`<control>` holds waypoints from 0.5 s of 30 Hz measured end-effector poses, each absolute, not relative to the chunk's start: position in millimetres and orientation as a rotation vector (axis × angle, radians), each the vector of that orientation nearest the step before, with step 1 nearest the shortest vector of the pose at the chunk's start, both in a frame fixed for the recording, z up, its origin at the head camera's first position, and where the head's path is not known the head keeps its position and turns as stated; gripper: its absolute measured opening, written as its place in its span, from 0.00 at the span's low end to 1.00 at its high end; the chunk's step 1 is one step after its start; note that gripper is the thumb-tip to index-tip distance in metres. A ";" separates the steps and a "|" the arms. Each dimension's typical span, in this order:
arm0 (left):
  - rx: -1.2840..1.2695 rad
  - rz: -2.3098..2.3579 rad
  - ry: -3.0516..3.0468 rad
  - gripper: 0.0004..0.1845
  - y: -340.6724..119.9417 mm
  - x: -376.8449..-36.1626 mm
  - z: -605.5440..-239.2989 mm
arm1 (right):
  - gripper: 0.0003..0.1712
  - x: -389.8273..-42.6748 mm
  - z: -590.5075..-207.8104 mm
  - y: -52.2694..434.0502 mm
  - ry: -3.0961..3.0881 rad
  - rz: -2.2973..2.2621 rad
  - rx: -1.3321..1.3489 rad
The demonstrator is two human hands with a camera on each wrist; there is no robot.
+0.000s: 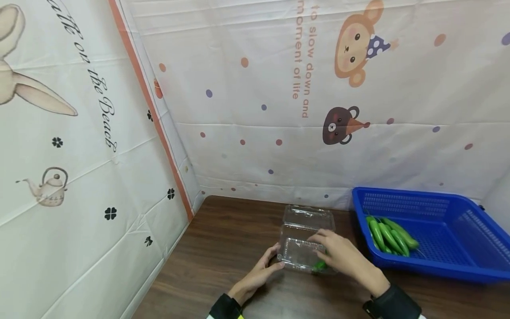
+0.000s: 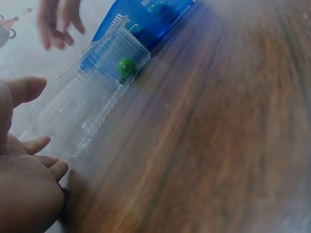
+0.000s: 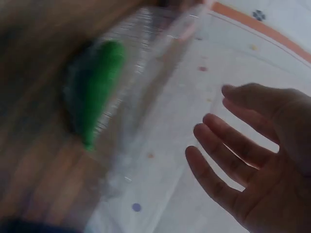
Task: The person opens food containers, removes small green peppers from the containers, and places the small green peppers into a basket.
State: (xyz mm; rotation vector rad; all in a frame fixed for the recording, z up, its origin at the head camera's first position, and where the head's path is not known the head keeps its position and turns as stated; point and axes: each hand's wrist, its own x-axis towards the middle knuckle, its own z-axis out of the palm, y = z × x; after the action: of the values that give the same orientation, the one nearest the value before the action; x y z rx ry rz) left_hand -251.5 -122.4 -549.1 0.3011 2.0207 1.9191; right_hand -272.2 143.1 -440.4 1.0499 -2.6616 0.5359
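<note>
A clear plastic clamshell box [image 1: 295, 253] lies on the table with its lid [image 1: 308, 217] folded back toward the wall. One green chili pepper [image 3: 103, 90] lies inside it, at the right end; in the head view my right hand partly covers this pepper [image 1: 320, 265]. My left hand [image 1: 259, 271] is at the box's left end, thumb and fingers spread apart; whether they touch the plastic is hard to tell. Above the right part of the box hovers my right hand [image 1: 338, 251], its fingers loosely extended with nothing between them, as the right wrist view [image 3: 262, 160] shows.
To the right stands a blue plastic basket [image 1: 450, 239] with several green chili peppers [image 1: 388, 237] piled at its left end. Brown wood-grain tabletop [image 1: 223, 235] extends left of the box. Printed white cloth [image 1: 239, 110] hangs behind and along the left side.
</note>
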 end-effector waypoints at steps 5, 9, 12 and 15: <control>0.306 1.928 2.021 0.35 -123.1 -249.6 -548.6 | 0.15 -269.6 -463.6 138.4 -2.678 0.447 1.032; 0.316 1.925 2.017 0.35 -123.9 -248.5 -549.7 | 0.16 -269.3 -474.5 137.6 -2.685 0.433 1.014; 0.319 1.917 2.012 0.35 -124.6 -249.1 -549.6 | 0.16 -270.0 -478.0 140.7 -2.698 0.417 1.042; 0.322 1.913 2.009 0.35 -125.1 -250.6 -548.9 | 0.14 -273.7 -478.7 145.2 -2.729 0.445 1.115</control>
State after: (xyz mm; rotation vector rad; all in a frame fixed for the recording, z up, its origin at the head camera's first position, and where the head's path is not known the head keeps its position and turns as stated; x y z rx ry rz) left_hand -250.6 -125.1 -548.9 0.3220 2.0090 1.9134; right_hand -273.7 145.2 -478.7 1.1148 -2.7287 0.4446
